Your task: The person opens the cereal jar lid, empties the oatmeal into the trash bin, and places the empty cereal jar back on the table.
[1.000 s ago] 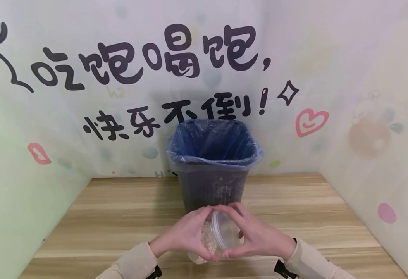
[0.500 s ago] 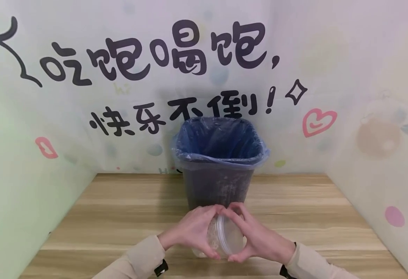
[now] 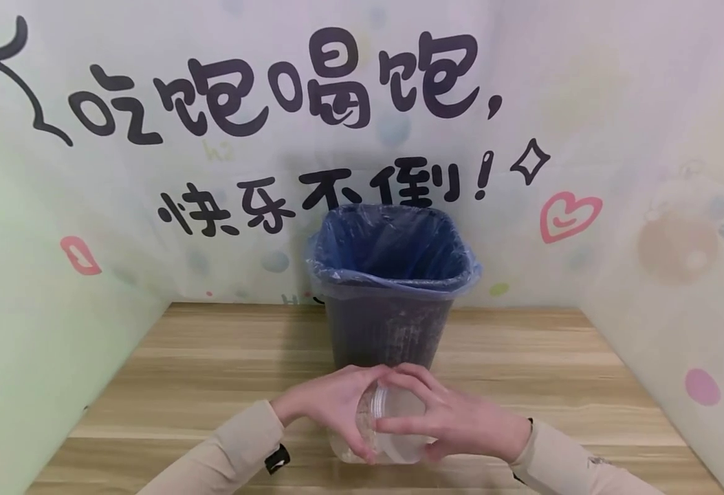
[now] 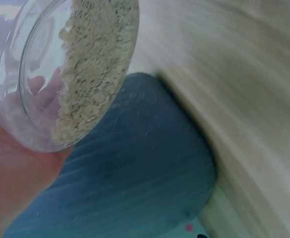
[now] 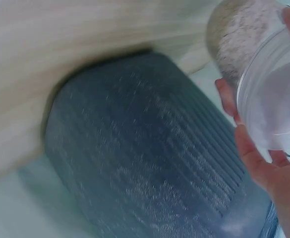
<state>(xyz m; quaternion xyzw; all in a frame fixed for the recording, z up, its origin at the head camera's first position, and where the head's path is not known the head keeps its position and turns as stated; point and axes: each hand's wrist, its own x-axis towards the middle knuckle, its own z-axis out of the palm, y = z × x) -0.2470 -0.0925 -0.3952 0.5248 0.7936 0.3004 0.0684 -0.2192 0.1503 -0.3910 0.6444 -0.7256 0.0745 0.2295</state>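
Note:
A clear jar [image 3: 366,410] partly full of pale flakes, like rolled oats, is tilted in front of a bin. My left hand [image 3: 331,405] grips its body, thumb on the near side. On the right, my right hand [image 3: 463,416] has its curled fingers around the translucent screw lid [image 3: 406,405]. In the left wrist view the flakes [image 4: 95,64] lie to one side of the jar. The lid's ridged rim [image 5: 254,74] sits against the jar's mouth in the right wrist view; whether it is loose I cannot tell.
Just behind the jar stands a dark bin [image 3: 389,330] lined with a blue plastic bag [image 3: 392,289]. It rests on a wood-grain table [image 3: 213,364], close to a printed backdrop [image 3: 244,275] with black lettering.
The right fingers have shifted around the lid, one now lying across its front. Both hands and the jar sit slightly further left in the head view than half a second ago.

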